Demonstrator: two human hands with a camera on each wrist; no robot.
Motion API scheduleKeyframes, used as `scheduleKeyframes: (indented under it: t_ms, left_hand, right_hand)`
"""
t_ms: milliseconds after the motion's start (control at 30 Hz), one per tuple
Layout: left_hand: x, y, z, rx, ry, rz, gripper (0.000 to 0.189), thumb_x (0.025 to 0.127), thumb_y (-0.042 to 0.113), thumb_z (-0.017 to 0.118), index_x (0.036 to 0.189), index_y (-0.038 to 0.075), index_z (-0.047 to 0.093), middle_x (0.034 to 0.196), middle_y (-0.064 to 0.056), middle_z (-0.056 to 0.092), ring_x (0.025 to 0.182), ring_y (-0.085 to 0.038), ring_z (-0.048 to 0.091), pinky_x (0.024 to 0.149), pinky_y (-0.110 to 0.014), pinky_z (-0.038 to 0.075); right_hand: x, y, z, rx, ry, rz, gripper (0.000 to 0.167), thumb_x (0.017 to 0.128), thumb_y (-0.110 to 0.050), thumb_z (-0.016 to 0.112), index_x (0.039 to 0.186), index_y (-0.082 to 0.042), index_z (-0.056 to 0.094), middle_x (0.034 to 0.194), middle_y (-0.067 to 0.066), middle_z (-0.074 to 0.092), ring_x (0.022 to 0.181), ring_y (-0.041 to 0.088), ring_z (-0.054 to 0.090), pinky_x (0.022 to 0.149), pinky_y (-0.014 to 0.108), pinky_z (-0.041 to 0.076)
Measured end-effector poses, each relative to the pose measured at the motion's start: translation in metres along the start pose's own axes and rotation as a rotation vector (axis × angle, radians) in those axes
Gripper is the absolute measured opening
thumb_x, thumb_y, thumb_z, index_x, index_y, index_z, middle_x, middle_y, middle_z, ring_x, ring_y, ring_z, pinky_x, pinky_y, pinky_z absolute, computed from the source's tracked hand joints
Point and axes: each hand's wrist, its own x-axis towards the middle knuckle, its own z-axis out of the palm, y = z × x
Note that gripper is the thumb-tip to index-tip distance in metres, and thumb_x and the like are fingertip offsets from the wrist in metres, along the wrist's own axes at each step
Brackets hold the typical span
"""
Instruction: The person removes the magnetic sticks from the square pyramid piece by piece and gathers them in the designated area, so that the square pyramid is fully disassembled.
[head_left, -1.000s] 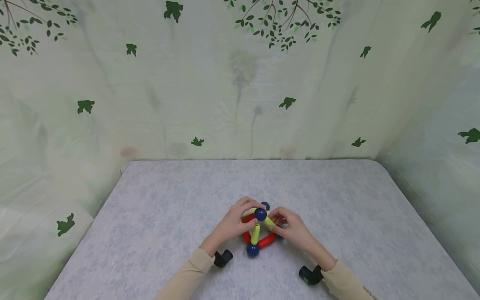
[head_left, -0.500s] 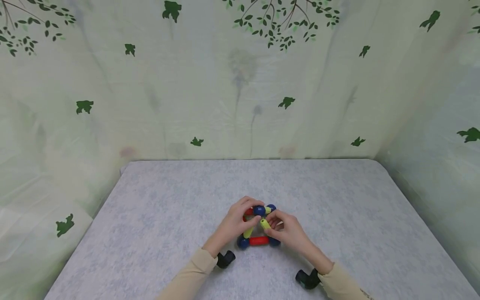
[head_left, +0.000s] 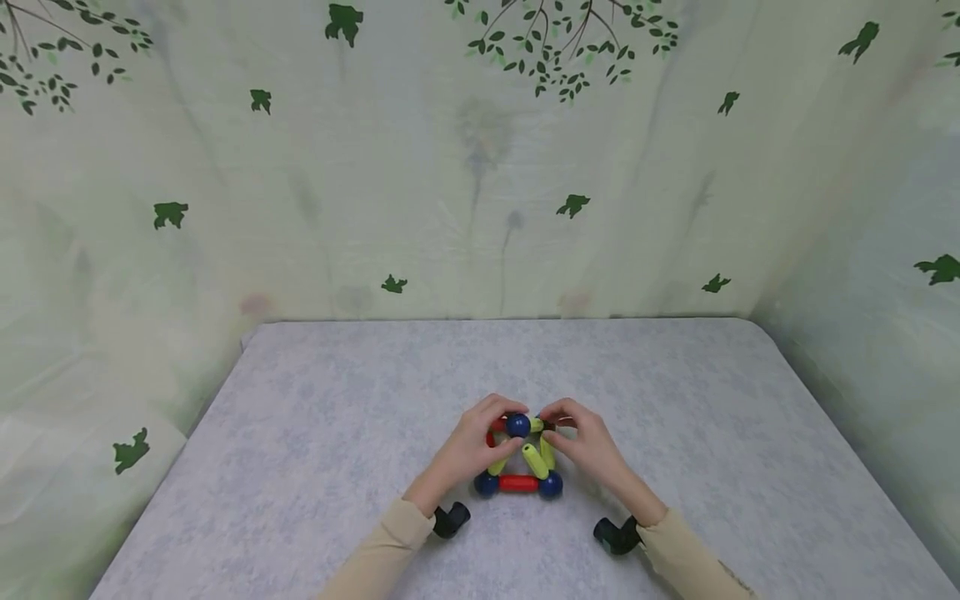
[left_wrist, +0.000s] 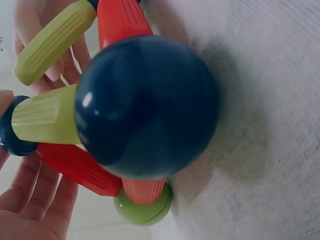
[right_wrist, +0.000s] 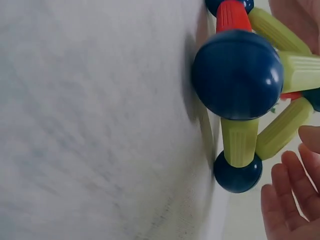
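Head view: ball-and-rod frame [head_left: 518, 483] resting on table [head_left: 337, 467]

The left hand [head_left: 477, 435] is gripping the frame's top blue ball [head_left: 518, 425]; the right hand [head_left: 588, 439] is curling beside a yellow-green rod [head_left: 536, 425], though whether it is pinching it I cannot tell.

Over the grey tabletop [head_left: 360, 392], a hand could pass outside either arm, or come in low from the front between the black wrist cameras [head_left: 452, 520] as far as the front red rod [head_left: 518, 483]. Beyond it, a free-ended yellow-green rod [head_left: 536, 462] leans into the gap, while the left hand [head_left: 474, 437] and right hand [head_left: 587, 439] hem in the top blue ball [head_left: 518, 425] from both sides.
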Motion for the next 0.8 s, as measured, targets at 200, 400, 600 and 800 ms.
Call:
scheduleKeyframes:
  t_ms: [200, 400, 600, 800]
  left_hand:
    - [0.000, 0.002, 0.000, -0.021, 0.005, 0.004, 0.035, 0.087, 0.006, 0.071, 0.119, 0.003, 0.058, 0.114, -0.004, 0.057, 0.104, -0.016, 0.054, 0.086, -0.041, 0.049]
    - [0.001, 0.002, 0.002, 0.016, 0.016, 0.000, 0.034, 0.088, 0.009, 0.069, 0.120, 0.005, 0.059, 0.115, -0.001, 0.057, 0.106, -0.016, 0.053, 0.089, -0.040, 0.048]
    - [0.003, 0.004, 0.004, 0.065, 0.039, -0.044, 0.035, 0.088, 0.009, 0.068, 0.122, 0.011, 0.060, 0.115, 0.002, 0.055, 0.107, -0.016, 0.050, 0.087, -0.040, 0.047]
    - [0.005, 0.003, 0.008, 0.042, 0.032, -0.042, 0.035, 0.090, 0.011, 0.067, 0.123, 0.006, 0.058, 0.115, 0.001, 0.053, 0.098, -0.013, 0.054, 0.076, -0.029, 0.050]
  right_hand:
    - [0.009, 0.010, 0.003, -0.011, -0.101, -0.020, 0.025, 0.088, -0.004, 0.067, 0.113, -0.009, 0.064, 0.111, 0.004, 0.064, 0.108, 0.025, 0.058, 0.096, 0.050, 0.042]
    - [0.009, 0.011, 0.004, -0.049, -0.108, -0.001, 0.020, 0.088, -0.008, 0.069, 0.108, -0.011, 0.065, 0.105, 0.001, 0.065, 0.102, 0.022, 0.060, 0.092, 0.047, 0.045]
    - [-0.001, 0.006, 0.006, -0.092, -0.054, 0.034, 0.018, 0.086, -0.009, 0.072, 0.100, -0.011, 0.062, 0.094, -0.002, 0.063, 0.086, 0.015, 0.061, 0.079, 0.036, 0.051]
    - [-0.012, -0.002, 0.011, -0.094, -0.022, 0.036, 0.018, 0.085, -0.011, 0.073, 0.097, -0.010, 0.060, 0.084, -0.004, 0.059, 0.073, 0.010, 0.056, 0.065, 0.026, 0.050]
